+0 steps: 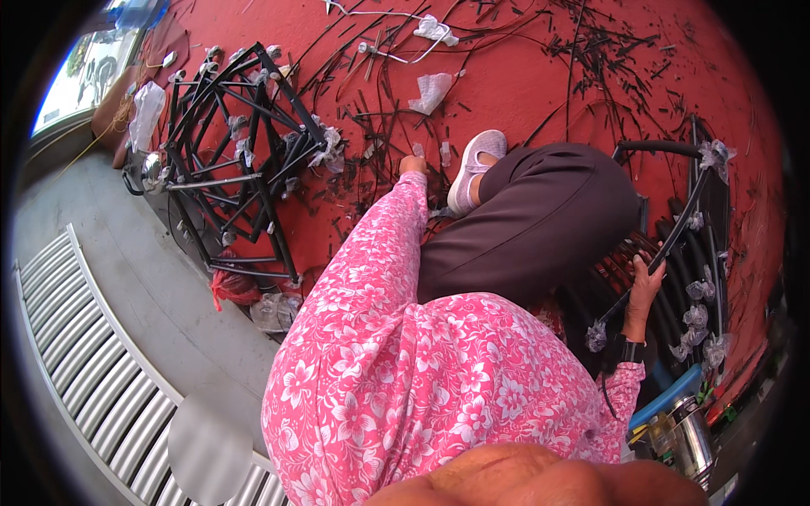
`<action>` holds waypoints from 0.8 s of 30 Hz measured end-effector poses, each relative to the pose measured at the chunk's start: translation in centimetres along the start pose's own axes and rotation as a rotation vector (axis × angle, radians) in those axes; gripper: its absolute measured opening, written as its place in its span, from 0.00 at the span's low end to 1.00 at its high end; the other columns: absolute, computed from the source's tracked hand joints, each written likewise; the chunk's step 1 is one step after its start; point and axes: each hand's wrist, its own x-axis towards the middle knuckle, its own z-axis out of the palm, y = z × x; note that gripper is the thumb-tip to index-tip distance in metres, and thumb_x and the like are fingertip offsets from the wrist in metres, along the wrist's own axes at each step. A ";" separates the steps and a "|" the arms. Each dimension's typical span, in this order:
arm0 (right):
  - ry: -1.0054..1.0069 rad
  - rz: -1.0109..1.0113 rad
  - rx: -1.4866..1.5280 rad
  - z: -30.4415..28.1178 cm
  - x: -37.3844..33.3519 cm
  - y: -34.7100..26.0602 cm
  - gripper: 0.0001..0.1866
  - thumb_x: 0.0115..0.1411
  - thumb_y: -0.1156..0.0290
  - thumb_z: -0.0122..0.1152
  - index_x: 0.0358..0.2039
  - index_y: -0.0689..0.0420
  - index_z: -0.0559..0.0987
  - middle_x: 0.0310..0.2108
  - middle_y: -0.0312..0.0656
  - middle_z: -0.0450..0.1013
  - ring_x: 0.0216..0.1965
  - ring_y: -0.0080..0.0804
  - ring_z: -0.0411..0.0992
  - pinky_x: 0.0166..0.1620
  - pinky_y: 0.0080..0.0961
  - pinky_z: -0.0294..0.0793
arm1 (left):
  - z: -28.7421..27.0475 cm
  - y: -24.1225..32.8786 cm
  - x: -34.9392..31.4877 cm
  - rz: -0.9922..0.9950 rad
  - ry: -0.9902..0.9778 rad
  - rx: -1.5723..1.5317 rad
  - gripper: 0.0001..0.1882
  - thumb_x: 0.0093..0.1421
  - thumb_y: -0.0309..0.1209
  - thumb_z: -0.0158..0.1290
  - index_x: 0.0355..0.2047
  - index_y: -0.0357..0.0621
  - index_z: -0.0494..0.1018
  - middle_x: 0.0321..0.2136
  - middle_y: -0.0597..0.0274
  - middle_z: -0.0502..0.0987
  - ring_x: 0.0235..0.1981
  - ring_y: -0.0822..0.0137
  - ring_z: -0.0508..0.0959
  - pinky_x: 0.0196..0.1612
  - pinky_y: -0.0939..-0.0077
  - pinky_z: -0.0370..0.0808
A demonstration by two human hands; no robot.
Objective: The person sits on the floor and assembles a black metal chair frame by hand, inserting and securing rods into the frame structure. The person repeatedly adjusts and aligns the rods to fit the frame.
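Note:
My right hand (645,291) is closed round a black tube of a bent frame (685,214) at my right side. Clear plastic wrap (715,158) is bunched at the frame's corner. My left hand (413,164) reaches down to the red floor in front of me, beside my shoe (477,170). Thin black strips (371,160) lie about it. Its fingers are foreshortened and hidden, so I cannot see whether they hold anything.
A pile of black tube frames (245,160) with plastic-wrapped joints stands at left. More black tubes (675,316) lie at right, near a metal container (690,434). Black scraps (599,63) and a white plastic piece (431,93) litter the floor. A slatted metal bench (93,363) is lower left.

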 end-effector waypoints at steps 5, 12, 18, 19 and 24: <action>-0.031 -0.034 0.045 -1.0 0.3 1.2 0.33 0.62 0.70 0.61 0.65 0.57 0.62 0.47 0.40 0.72 0.39 0.24 0.72 0.41 0.20 0.72 | -4.3 6.7 0.6 0.154 -0.082 -1.034 0.12 0.67 0.37 0.46 0.33 0.42 0.70 0.24 0.48 0.77 0.20 0.49 0.79 0.21 0.52 0.77; -0.061 -0.239 0.128 -1.8 3.0 4.6 0.24 0.60 0.67 0.63 0.54 0.60 0.68 0.38 0.38 0.74 0.33 0.24 0.74 0.36 0.20 0.76 | -20.4 39.8 -12.5 0.863 0.407 -0.763 0.11 0.62 0.28 0.45 0.26 0.34 0.72 0.21 0.51 0.77 0.17 0.60 0.80 0.19 0.64 0.80; -0.057 -0.175 0.066 -1.5 4.7 5.6 0.22 0.57 0.62 0.65 0.46 0.60 0.68 0.30 0.39 0.74 0.26 0.25 0.75 0.25 0.24 0.72 | -33.7 63.7 -32.2 1.336 0.318 -0.941 0.08 0.65 0.26 0.48 0.33 0.32 0.72 0.27 0.49 0.80 0.24 0.56 0.82 0.29 0.63 0.84; -0.049 -0.189 0.087 -1.3 4.9 5.6 0.23 0.57 0.62 0.65 0.46 0.60 0.68 0.29 0.39 0.74 0.25 0.25 0.74 0.25 0.23 0.72 | -34.9 66.0 -34.8 1.388 0.274 -0.934 0.08 0.65 0.27 0.48 0.34 0.32 0.72 0.28 0.49 0.80 0.25 0.56 0.82 0.31 0.63 0.83; -0.037 -0.191 0.088 -0.6 4.8 5.6 0.24 0.56 0.61 0.65 0.47 0.59 0.66 0.27 0.39 0.73 0.24 0.26 0.73 0.23 0.23 0.71 | -34.1 71.1 -43.2 1.524 0.036 -0.757 0.09 0.67 0.28 0.48 0.38 0.32 0.72 0.33 0.49 0.80 0.31 0.57 0.81 0.36 0.63 0.82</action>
